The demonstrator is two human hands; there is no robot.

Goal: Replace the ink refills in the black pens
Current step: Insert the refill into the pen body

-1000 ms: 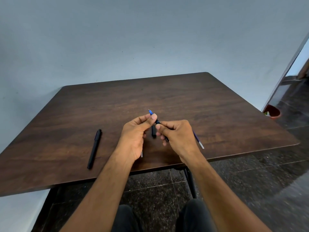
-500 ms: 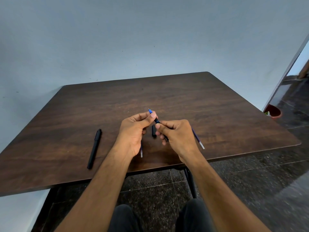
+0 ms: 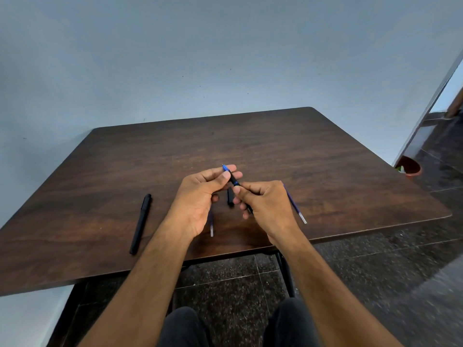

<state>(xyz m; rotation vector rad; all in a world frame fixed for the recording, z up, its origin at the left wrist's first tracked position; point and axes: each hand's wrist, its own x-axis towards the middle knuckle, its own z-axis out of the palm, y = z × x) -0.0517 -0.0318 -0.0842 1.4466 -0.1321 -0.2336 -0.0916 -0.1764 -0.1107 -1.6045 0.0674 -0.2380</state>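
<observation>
Together, left hand (image 3: pixel 200 194) pinching the blue-tipped front and right hand (image 3: pixel 265 206) pinching the barrel hold the black pen (image 3: pixel 235 182) above the desk (image 3: pixel 325 159); judged best: twist coaxially, keeping the refill straight.

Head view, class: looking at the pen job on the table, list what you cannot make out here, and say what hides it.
- Pen in hand: most of its barrel, covered by the right hand and left hand.
- Refill by the left wrist: upper part behind the left hand.
- Refill on the right: far end behind the right hand.
- Small black piece: too shadowed to identify.
- Red pot: partly cut off by the table.
</observation>
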